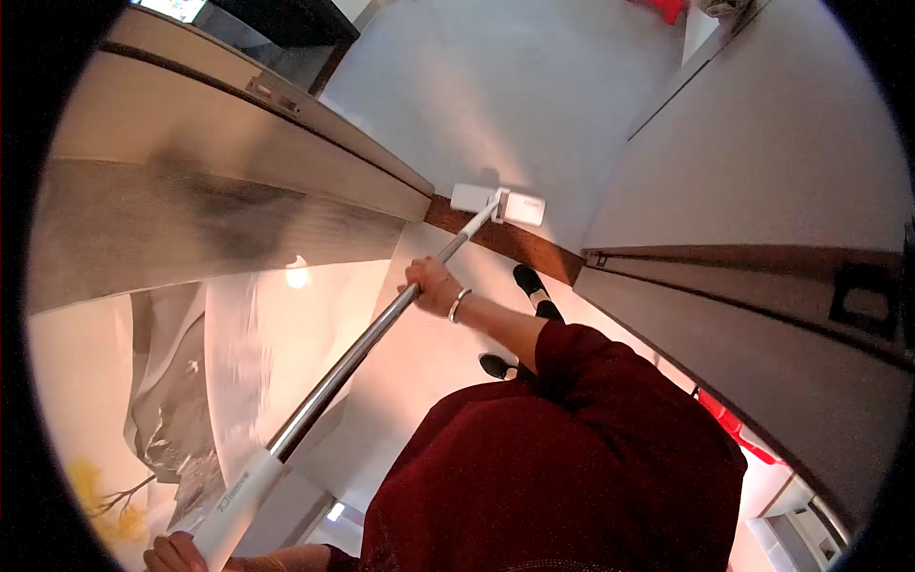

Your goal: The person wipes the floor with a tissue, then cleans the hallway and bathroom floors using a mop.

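A mop with a silver pole and a long white grip (238, 500) runs diagonally across the head view. My right hand (436, 286), with a bangle at the wrist, is closed around the pole's middle. At the lower left edge, my left hand (176, 553) is wrapped round the end of the white grip, partly cut off by the frame. The mop's white head (522, 208), in two flat halves, lies at the brown door threshold (543, 250), just beyond my dark shoes (526, 278).
Pale grey floor (496, 86) stretches beyond the threshold. A door edge with a latch plate (276, 98) stands on the left, and a grey door panel (753, 143) on the right. A yellow-flowered branch (105, 500) is at the lower left.
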Motion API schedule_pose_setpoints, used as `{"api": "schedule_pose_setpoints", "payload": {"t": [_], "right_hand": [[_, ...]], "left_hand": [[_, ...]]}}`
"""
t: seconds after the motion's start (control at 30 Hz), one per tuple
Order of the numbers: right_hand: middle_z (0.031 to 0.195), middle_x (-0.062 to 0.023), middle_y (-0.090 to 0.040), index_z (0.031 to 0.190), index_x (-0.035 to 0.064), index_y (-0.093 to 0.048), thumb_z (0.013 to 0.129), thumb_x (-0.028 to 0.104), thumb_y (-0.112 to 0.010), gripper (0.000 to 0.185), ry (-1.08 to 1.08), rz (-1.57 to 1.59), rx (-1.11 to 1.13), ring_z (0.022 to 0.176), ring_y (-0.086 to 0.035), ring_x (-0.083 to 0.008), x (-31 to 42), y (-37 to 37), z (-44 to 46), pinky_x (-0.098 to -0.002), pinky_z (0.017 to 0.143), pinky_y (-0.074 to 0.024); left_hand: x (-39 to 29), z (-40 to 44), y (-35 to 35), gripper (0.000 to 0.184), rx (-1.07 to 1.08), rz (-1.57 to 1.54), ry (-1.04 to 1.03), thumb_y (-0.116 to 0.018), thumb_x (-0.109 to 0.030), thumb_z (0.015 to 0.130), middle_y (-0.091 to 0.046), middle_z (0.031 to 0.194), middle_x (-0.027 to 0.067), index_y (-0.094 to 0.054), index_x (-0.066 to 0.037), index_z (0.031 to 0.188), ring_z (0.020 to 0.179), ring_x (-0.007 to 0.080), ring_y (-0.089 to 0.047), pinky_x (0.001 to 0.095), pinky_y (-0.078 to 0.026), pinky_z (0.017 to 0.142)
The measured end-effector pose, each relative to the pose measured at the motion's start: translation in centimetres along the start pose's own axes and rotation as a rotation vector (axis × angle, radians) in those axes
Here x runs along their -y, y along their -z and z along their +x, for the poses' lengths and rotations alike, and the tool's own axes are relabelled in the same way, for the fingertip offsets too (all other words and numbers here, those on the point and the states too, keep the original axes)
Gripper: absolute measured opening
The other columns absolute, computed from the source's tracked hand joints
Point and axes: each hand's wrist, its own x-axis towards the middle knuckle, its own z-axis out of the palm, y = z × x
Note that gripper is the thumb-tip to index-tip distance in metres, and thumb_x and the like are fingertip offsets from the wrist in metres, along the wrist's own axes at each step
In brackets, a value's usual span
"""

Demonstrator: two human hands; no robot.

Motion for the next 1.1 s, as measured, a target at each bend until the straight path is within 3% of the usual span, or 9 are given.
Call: {"api": "schedule_pose_setpoints", "payload": {"t": [0.17, 0.3, 0.33, 0.4, 0.43, 0.57, 0.93, 1.0, 1.1], "right_hand": [[0.055, -0.007, -0.044, 0.054, 0.0079, -0.042, 0.07, 0.013, -0.062, 0.027, 0.157, -0.119, -0.17, 0.06, -0.048, -0.0231, -8.6, 5.6, 5.5, -0.0351, 0.066, -0.0413], [0.056, -0.0041, -0.037, 0.056, 0.0044, -0.04, 0.072, 0.01, -0.058, 0.024, -0.14, 0.084, -0.123, 0.062, -0.048, -0.0159, -13.7, 10.5, 9.7, -0.0364, 0.055, -0.0432], [0.059, -0.0052, -0.04, 0.058, 0.0039, -0.042, 0.072, 0.013, -0.06, 0.024, -0.198, 0.278, -0.102, 0.064, -0.049, -0.0182, -20.8, 9.1, 11.2, -0.0359, 0.056, -0.0429], [0.067, -0.0076, -0.046, 0.063, 0.0039, -0.046, 0.071, 0.018, -0.065, 0.025, -0.165, 0.103, 0.025, 0.067, -0.05, -0.0231, -25.7, 10.3, 11.2, -0.0356, 0.059, -0.0425], [0.072, -0.009, -0.048, 0.066, 0.0043, -0.048, 0.071, 0.021, -0.067, 0.026, -0.061, -0.258, 0.133, 0.068, -0.051, -0.0257, -24.9, 12.9, 11.6, -0.0357, 0.06, -0.0423], [0.075, -0.0102, -0.05, 0.065, 0.0071, -0.049, 0.068, 0.027, -0.069, 0.028, -0.166, -0.286, 0.183, 0.069, -0.05, -0.0281, -27.7, 13.0, 10.6, -0.0365, 0.061, -0.0416], [0.076, -0.0089, -0.053, 0.068, 0.0115, -0.056, 0.07, 0.022, -0.06, 0.011, -0.151, 0.122, 0.093, 0.077, -0.05, -0.0243, -21.5, -1.5, -1.3, -0.0349, 0.076, -0.0396], [0.075, -0.0092, -0.054, 0.066, 0.0109, -0.055, 0.07, 0.022, -0.061, 0.013, -0.093, -0.33, 0.233, 0.076, -0.051, -0.0245, -8.6, 1.2, -3.5, -0.0346, 0.076, -0.0389], [0.069, -0.0094, -0.054, 0.063, 0.0101, -0.053, 0.067, 0.02, -0.061, 0.014, 0.003, -0.229, 0.2, 0.074, -0.052, -0.0253, -3.6, -4.4, -7.5, -0.0337, 0.073, -0.041]], "left_hand": [[7.0, 0.9, -2.7, 0.027, -0.082, -0.009, 0.03, -0.059, -0.029, 0.075, -0.039, 0.061, -0.0022, -0.045, -0.008, 0.08, 0.056, 0.0105, -0.037, 0.0326, -0.032, 0.067], [13.5, 0.7, -3.6, 0.051, -0.208, 0.198, 0.083, -0.067, -0.048, 0.065, -0.031, 0.061, -0.0051, -0.036, -0.012, 0.084, 0.058, 0.0108, -0.034, 0.0355, -0.027, 0.073], [16.7, 1.7, -6.0, 0.042, -0.314, 0.337, 0.058, -0.056, -0.048, 0.075, -0.033, 0.058, -0.0017, -0.035, -0.012, 0.074, 0.055, 0.0123, -0.033, 0.0362, -0.031, 0.061], [19.8, 1.4, -5.9, 0.032, -0.068, 0.447, 0.263, -0.055, -0.039, 0.073, -0.035, 0.067, 0.0015, -0.041, -0.011, 0.072, 0.065, 0.0165, -0.034, 0.0373, -0.029, 0.069], [21.7, 2.1, -6.7, 0.027, 0.09, 0.442, 0.272, -0.053, -0.034, 0.076, -0.035, 0.066, 0.0017, -0.044, -0.009, 0.074, 0.06, 0.0159, -0.035, 0.0363, -0.029, 0.064], [24.5, 1.6, -9.6, 0.021, 0.055, 0.392, 0.293, -0.054, -0.025, 0.077, -0.038, 0.06, 0.0027, -0.048, -0.005, 0.074, 0.051, 0.0135, -0.035, 0.0343, -0.031, 0.059], [9.8, -4.9, -3.2, 0.018, -0.031, 0.386, 0.23, -0.054, -0.014, 0.071, -0.037, 0.049, 0.0022, -0.041, -0.006, 0.061, 0.042, 0.0121, -0.035, 0.0293, -0.03, 0.052], [5.6, -6.2, -2.0, 0.021, -0.1, 0.368, 0.204, -0.056, -0.016, 0.071, -0.035, 0.048, 0.001, -0.04, -0.008, 0.06, 0.042, 0.0107, -0.034, 0.0283, -0.028, 0.05], [-1.7, -8.6, 1.5, 0.02, 0.016, 0.246, 0.314, -0.051, -0.016, 0.075, -0.033, 0.055, 0.0017, -0.037, -0.009, 0.063, 0.045, 0.0104, -0.03, 0.0291, -0.025, 0.062]]}}
